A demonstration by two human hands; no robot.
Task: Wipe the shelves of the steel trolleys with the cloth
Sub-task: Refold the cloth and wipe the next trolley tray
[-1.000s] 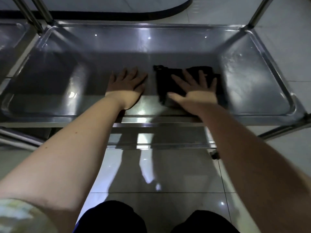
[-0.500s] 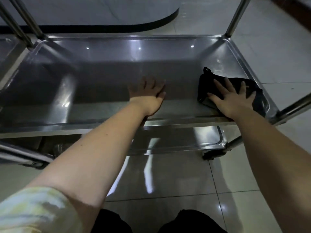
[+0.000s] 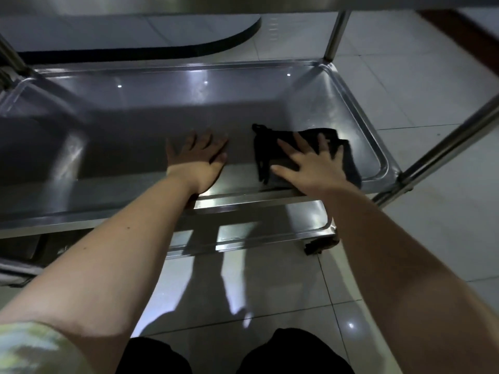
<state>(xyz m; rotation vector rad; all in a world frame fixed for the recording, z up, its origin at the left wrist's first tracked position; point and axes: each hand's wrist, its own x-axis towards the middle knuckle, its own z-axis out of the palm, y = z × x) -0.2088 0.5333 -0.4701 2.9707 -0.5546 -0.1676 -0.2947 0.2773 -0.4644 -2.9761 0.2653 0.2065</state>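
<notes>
The right grip, fingers spread flat, presses a cloth onto the shelf. The left grip lies flat just left of it, holding nothing.

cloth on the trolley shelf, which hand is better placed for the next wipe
Right. The right hand lies flat, fingers spread, on the black cloth near the right end of the shelf. The left hand rests on bare steel beside the cloth, not touching it.

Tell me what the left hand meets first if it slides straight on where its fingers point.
The way looks free across the shiny steel trolley shelf; the left hand would probably meet the shelf's raised far rim first.
</notes>
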